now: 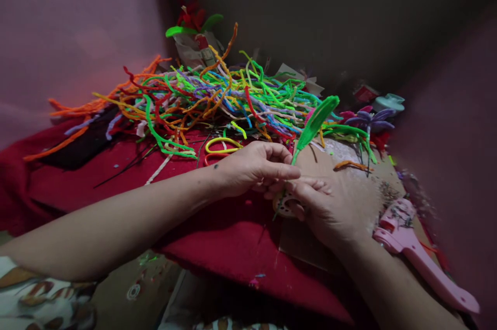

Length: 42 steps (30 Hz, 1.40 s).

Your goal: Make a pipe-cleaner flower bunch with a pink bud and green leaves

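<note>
My left hand pinches the stem of a green pipe-cleaner leaf, which stands up and leans to the right above both hands. Just below it, my right hand holds a small round tape roll against the stem's lower end. Both hands meet over a brown cardboard sheet that lies on a red cloth.
A big tangle of coloured pipe cleaners fills the far side of the cloth. A purple pipe-cleaner flower lies at the right. A pink glue gun rests near the right edge. A red flower with green leaf stands at the back.
</note>
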### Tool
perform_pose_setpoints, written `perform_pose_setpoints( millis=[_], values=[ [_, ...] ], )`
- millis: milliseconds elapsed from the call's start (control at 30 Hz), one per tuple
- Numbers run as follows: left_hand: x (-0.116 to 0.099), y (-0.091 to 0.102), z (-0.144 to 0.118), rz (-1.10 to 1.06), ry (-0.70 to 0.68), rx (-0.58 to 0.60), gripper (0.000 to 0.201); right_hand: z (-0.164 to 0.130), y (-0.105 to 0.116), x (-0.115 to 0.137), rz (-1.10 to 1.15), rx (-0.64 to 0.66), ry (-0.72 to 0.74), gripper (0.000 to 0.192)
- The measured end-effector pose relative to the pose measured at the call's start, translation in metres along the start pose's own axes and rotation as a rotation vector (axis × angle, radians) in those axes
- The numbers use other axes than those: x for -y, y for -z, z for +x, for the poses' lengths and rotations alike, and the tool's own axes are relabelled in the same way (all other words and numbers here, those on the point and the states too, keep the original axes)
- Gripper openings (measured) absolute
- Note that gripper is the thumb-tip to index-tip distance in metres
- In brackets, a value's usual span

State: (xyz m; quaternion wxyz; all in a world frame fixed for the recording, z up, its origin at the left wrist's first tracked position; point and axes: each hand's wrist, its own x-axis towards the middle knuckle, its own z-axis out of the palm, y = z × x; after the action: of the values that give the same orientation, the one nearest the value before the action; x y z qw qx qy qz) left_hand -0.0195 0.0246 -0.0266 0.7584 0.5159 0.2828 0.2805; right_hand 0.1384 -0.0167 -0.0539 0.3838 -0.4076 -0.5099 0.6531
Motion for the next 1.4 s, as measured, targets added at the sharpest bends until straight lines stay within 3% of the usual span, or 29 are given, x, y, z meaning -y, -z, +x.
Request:
perform_pose_setpoints(
  millis=[233,433,567,700,933,1200,1400],
  values=[
    [0.000,0.000,-0.001,-0.006,0.009,-0.040,0.021,0.002,-0.001,-0.003,0.112,0.103,-0.034,0.030],
    [-0.001,0.004,0.000,-0.124,0.047,0.065,0.015,0.000,0.000,0.009,0.131,0.151,-0.124,0.023],
    [-0.003,0.007,0.001,-0.233,0.113,0.129,0.014,-0.004,0.008,0.019,0.000,0.180,-0.133,0.025],
    [-0.002,0.010,0.002,-0.261,0.121,0.167,0.017,-0.008,0.011,0.028,-0.189,0.113,-0.117,0.024],
    [0.004,0.014,0.006,-0.293,0.115,0.184,0.022,-0.008,0.009,0.031,-0.256,0.001,-0.164,0.020],
    [0.009,0.016,0.013,-0.118,0.132,0.098,0.020,-0.003,0.007,0.027,-0.442,0.027,-0.065,0.027],
    [0.012,0.012,0.016,0.070,0.130,0.100,0.022,-0.009,0.005,0.023,-0.595,0.013,-0.009,0.028]
  ],
)
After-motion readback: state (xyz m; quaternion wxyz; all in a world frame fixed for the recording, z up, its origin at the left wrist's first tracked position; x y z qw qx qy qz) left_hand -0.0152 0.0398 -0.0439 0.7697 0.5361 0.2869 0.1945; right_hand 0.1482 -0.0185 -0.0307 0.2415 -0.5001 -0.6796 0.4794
